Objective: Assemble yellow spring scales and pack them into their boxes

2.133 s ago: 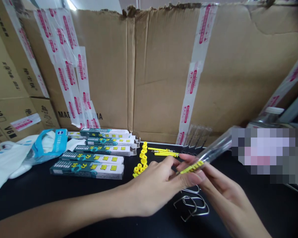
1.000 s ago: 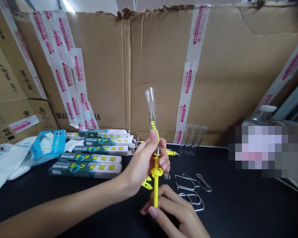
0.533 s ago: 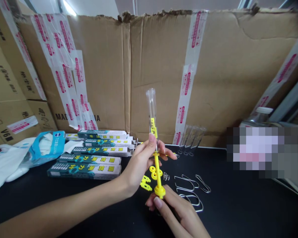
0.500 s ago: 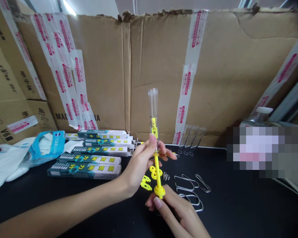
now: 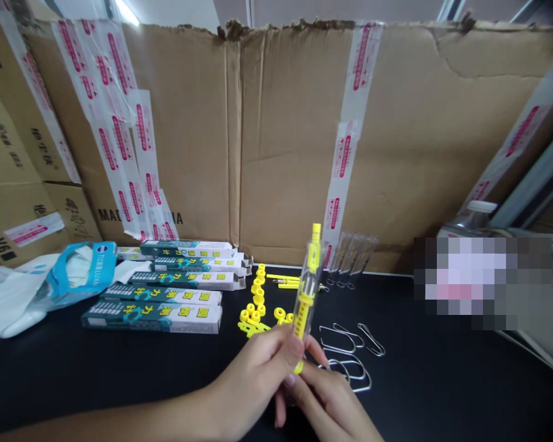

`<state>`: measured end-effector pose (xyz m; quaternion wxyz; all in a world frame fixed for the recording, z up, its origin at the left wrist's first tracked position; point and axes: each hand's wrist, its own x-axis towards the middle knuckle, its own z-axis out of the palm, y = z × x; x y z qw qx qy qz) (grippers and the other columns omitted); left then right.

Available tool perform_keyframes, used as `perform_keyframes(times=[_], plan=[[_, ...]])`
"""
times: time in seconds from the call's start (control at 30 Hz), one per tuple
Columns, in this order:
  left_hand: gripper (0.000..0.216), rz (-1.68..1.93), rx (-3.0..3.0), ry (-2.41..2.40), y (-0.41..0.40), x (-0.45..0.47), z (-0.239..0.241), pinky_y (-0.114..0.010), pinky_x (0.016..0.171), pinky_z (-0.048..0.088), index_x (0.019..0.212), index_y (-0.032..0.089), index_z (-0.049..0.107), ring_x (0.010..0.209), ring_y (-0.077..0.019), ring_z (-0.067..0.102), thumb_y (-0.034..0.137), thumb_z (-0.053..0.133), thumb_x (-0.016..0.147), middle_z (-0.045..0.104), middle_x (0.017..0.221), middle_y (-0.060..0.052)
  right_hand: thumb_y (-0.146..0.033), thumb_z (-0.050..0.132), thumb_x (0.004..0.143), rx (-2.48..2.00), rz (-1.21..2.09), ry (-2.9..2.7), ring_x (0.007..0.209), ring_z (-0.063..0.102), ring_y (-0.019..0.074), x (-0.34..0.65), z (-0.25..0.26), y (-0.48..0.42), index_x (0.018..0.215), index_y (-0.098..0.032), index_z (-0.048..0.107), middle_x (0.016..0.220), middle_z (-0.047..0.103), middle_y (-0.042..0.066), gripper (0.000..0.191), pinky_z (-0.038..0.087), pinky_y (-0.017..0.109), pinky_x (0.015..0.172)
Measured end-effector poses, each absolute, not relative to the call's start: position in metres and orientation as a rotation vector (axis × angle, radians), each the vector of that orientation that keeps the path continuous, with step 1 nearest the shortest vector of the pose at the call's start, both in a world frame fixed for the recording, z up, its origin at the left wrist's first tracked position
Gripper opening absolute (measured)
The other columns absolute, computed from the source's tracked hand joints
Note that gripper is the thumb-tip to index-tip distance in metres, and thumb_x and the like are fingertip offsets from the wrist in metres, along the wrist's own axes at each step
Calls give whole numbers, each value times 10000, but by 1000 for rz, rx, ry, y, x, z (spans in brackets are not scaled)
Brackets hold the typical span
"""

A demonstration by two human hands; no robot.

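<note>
Two bare hands met low in the middle of the view, above a black table (image 5: 419, 374). The left hand (image 5: 265, 371) was closed around the lower part of a clear tube (image 5: 309, 287), its thumb pressed along the near side and its other fingers curled behind. The tube stood almost upright, its top tipped slightly to the right, with a yellow insert (image 5: 314, 261) running inside it and jutting out of the upper end. Just below, the right hand (image 5: 329, 393) had its thumb and fingertips drawn together at the insert's yellow bottom end, in a narrow pinch partly hidden by the left thumb. Close behind the hands lay yellow flat pieces (image 5: 251, 329) and yellow rings (image 5: 280, 315), with a row of yellow caps (image 5: 258, 290) leading away toward the back. Beside that row were thin yellow rods (image 5: 288, 283) with metal parts. Bent metal wire hooks (image 5: 346, 352) lay to the right of the tube, near the right hand. Farther back, several more clear tubes (image 5: 351, 256) leaned against a tall cardboard wall (image 5: 286, 153) striped with red-printed tape (image 5: 341, 156). On the left, printed green-and-white boxes (image 5: 154, 316) lay in a stack of rows, next to a blue-and-white plastic packet (image 5: 85, 267). A capped bottle (image 5: 482, 209) stood at the far right, beside a pixelated patch.
</note>
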<state>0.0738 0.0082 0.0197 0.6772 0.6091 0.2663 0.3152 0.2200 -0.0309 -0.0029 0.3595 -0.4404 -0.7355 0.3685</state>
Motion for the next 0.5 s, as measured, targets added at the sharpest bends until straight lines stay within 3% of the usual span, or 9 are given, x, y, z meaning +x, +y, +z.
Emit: perform_keyframes(times=[0.17,0.37,0.5], plan=[[612,798,1322,563,2,64,11,-174,442,436,1205,194,584,546,-80,502,685,609,841,628,964,-70,-517,313,1035,-1051,931,-1989,673,709,183,218,-5,-30,719,-200,651,700,747,65,561,510,248,678],[459,919,1330,634,2,49,7,-196,553,440,999,152,662,607,-93,494,596,621,891,638,860,-42,-456,372,1040,-1038,985,-1983,663,693,178,218,-4,-30,913,-172,696,697,747,45,450,498,249,677],[436,958,1304,680,2,38,4,-239,678,486,987,164,676,698,-134,564,575,695,844,644,826,-20,-479,379,1035,-1055,985,-1986,661,686,173,218,-4,-31,882,-186,676,676,750,31,444,487,253,692]])
